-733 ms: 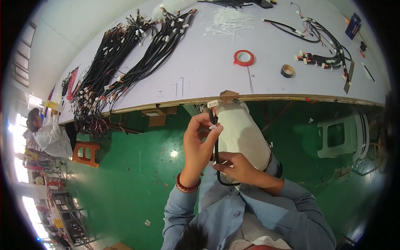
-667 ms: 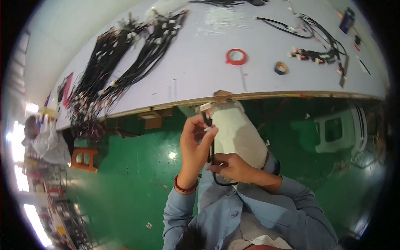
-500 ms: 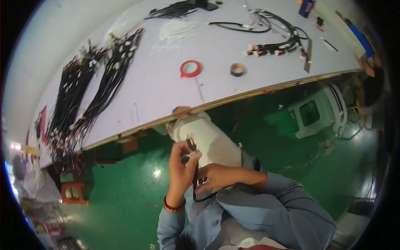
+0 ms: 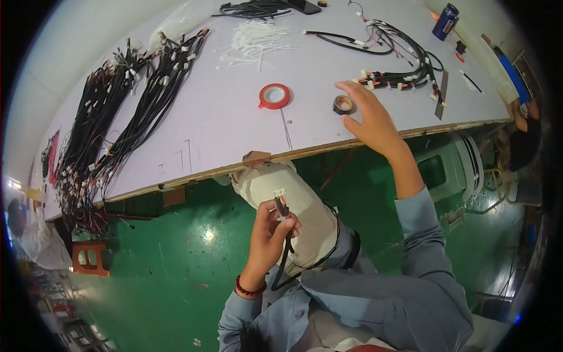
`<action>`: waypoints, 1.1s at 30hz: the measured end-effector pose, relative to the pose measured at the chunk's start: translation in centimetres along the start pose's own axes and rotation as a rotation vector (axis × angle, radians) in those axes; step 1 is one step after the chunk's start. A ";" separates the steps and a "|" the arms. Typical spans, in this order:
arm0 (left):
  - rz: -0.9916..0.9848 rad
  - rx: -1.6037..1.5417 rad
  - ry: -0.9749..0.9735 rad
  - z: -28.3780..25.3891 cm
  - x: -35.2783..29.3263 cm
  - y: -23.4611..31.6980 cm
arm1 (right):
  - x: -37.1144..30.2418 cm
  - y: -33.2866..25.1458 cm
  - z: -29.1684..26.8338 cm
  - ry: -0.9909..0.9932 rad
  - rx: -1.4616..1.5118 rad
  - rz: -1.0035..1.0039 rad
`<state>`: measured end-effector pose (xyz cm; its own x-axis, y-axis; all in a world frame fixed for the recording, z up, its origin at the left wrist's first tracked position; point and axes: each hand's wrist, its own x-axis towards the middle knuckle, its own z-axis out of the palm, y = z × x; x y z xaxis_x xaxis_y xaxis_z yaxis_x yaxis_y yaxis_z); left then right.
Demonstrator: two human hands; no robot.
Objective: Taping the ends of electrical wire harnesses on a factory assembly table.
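The cable [image 4: 285,246] stood nearly upright in the left hand [image 4: 271,237], over the person's lap and below the desk [image 4: 223,126] edge. That hand was clenched around its upper part, with a small white connector [image 4: 279,195] sticking out above the fingers and the black lead trailing down in a loop across the thigh. Its long axis ran from the lap up toward the desk.

Farther out, the right hand [image 4: 369,120] was stretched over the desk edge, released and holding nothing, fingers spread. The dark tape roll [image 4: 344,105] lay flat just beside its fingertips, on the thumb side; whether a finger touched it could not be told. This roll lay up and to the right of the cable, well apart from the left hand, so the right hand was by far the nearer one.

The red tape roll [image 4: 275,95] lay flat to the left of the dark one, near it but clear of both hands. Beyond the right hand lay a wire harness [image 4: 404,73] with pale connectors. Farther still were a heap of white ties [image 4: 255,40] and, at the far right, a blue can [image 4: 446,22]. Long black bundles [image 4: 123,117] ran along the left part of the desk.
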<state>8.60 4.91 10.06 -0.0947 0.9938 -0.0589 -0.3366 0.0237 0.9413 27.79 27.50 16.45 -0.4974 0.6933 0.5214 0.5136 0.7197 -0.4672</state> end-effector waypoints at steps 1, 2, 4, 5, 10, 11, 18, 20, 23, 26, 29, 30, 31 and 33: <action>-0.007 -0.030 -0.021 -0.1 0.0 -0.1 | 0.2 0.6 0.5 -0.007 0.006 -0.006; 0.001 -0.049 0.021 0.0 -0.2 0.0 | 0.3 1.0 0.9 -0.056 -0.095 -0.037; 0.013 -0.044 0.035 -0.1 -0.6 0.3 | 0.0 1.0 1.2 -0.109 -0.197 -0.068; 0.025 -0.036 0.046 -0.3 -0.8 0.4 | -0.5 0.0 1.5 -0.048 0.041 -0.022; -0.011 0.007 0.061 -0.1 -1.5 0.6 | -5.8 -5.0 2.7 -0.121 1.016 0.364; 0.033 0.090 0.075 0.1 -1.6 0.7 | -6.7 -6.3 3.4 -0.131 1.048 0.378; 0.048 0.204 0.103 0.7 -2.7 0.8 | -10.5 -10.3 5.7 -0.205 1.159 0.496; 0.016 0.163 0.178 0.8 -3.2 0.4 | -11.0 -11.0 6.1 -0.252 1.174 0.530; -0.070 0.167 0.190 0.8 -3.2 1.3 | -11.4 -11.9 6.4 -0.368 1.195 0.616; -0.100 0.122 0.230 0.8 -2.8 1.1 | -11.9 -12.2 6.3 -0.470 1.283 0.651; -0.074 0.147 0.193 0.3 -2.9 0.7 | -11.3 -13.0 5.6 -0.520 1.322 0.600; -0.081 0.184 0.217 0.3 -3.0 1.0 | -11.1 -13.3 5.3 -0.541 1.282 0.573; -0.087 0.221 0.242 0.2 -3.0 1.1 | -11.1 -13.7 5.5 -0.542 1.285 0.576; -0.033 0.198 0.257 -0.1 -2.9 0.9 | -11.2 -14.4 5.7 -0.437 1.179 0.499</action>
<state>8.50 2.08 11.00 -0.3290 0.9326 -0.1482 -0.1565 0.1009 0.9825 22.04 9.59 13.27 -0.7288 0.6832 -0.0468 -0.0878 -0.1610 -0.9830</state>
